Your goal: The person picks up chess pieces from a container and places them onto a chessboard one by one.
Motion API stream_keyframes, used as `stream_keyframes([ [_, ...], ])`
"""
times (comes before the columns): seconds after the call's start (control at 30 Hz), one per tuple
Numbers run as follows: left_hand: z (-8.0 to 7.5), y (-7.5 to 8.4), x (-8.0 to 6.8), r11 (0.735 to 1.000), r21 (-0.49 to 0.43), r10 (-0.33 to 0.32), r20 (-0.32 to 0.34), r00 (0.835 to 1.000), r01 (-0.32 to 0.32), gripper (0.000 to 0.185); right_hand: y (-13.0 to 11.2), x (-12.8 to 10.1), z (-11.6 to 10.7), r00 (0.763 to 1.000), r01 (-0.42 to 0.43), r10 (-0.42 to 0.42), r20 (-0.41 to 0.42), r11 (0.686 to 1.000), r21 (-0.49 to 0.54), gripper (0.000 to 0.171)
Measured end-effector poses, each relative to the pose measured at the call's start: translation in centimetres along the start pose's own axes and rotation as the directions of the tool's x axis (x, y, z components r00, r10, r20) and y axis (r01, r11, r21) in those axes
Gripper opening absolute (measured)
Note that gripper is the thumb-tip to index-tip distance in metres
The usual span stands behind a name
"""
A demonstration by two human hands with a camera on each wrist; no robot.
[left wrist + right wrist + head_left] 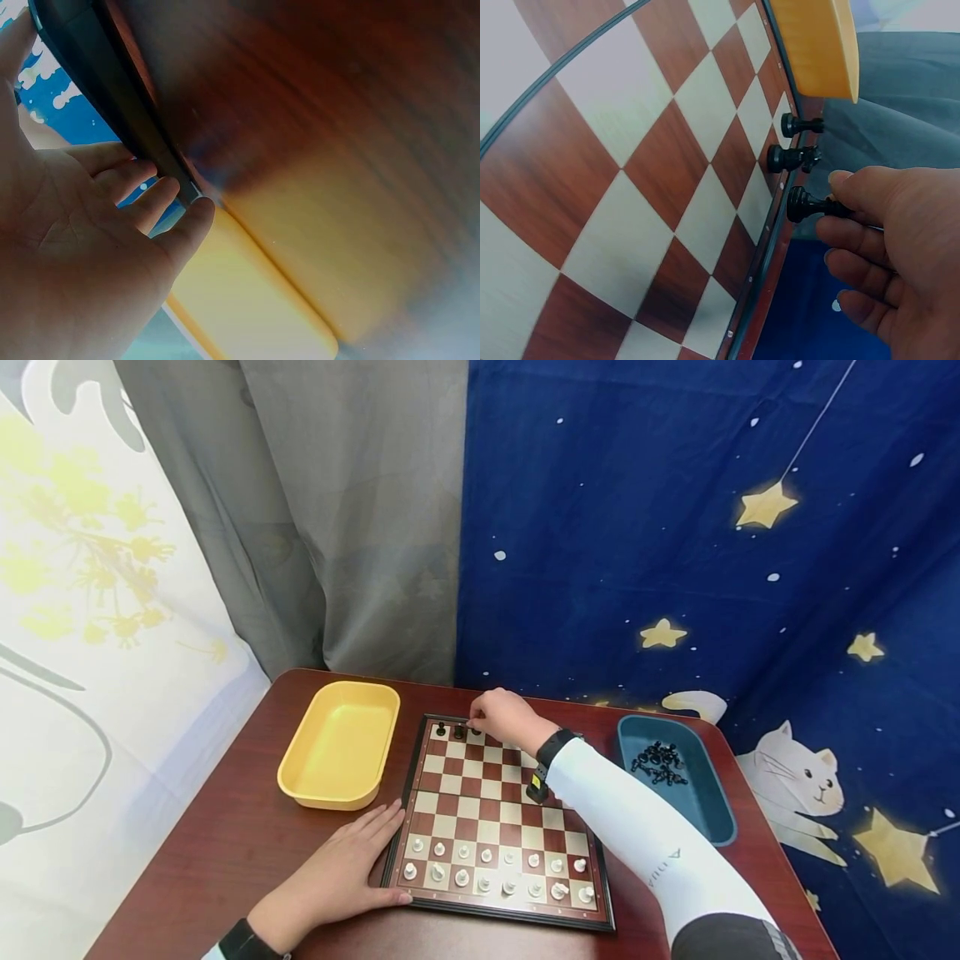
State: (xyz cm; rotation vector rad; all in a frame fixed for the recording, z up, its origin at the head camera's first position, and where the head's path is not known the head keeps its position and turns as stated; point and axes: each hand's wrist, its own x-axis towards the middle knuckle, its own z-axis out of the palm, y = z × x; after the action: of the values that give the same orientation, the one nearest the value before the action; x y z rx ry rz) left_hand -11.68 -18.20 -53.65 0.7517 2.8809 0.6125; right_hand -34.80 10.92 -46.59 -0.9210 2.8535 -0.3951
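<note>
I see my right hand (504, 717) reaching to the far edge of the chessboard (491, 793), at about twelve o'clock on the board. Its thumb and forefinger are pinched together on the top of a black chess piece (807, 204), which stands upright on a back-row square; the wrist view shows this piece third in a short row, with two more black pieces (795, 142) standing just beside it toward the board's ten o'clock corner. The other fingers of that hand curl loosely below the board's rim.

My left hand (337, 877) lies flat on the dark red table (225, 843) at about eight o'clock, fingers straight and spread, their tips pressed against the black frame of the board's near-left edge. It grips nothing.

White pieces (495, 868) fill the two rows nearest me. A yellow tray (341, 745) sits just beside the board at ten o'clock. A teal tray (693, 777) sits at two o'clock, with a heap of black pieces (658, 762) inside it.
</note>
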Motion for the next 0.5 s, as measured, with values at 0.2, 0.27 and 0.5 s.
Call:
stream_keyframes([
  [0.2,0.1,0.0,0.0,1.0,-0.002,0.0,-0.006,1.0,0.0,0.118,0.2,0.1,0.7,1.0,0.008,-0.008,0.013,1.0,-0.005,0.011],
  [0.27,0.1,0.0,-0.1,1.0,-0.005,0.0,-0.005,1.0,0.0,0.118,0.3,0.1,0.9,1.0,0.014,-0.014,0.015,1.0,-0.015,0.011],
  [0.5,0.2,-0.1,-0.1,1.0,-0.013,-0.004,0.001,1.0,0.004,0.119,0.6,0.2,1.5,1.0,0.025,-0.025,0.01,0.999,-0.04,0.01],
])
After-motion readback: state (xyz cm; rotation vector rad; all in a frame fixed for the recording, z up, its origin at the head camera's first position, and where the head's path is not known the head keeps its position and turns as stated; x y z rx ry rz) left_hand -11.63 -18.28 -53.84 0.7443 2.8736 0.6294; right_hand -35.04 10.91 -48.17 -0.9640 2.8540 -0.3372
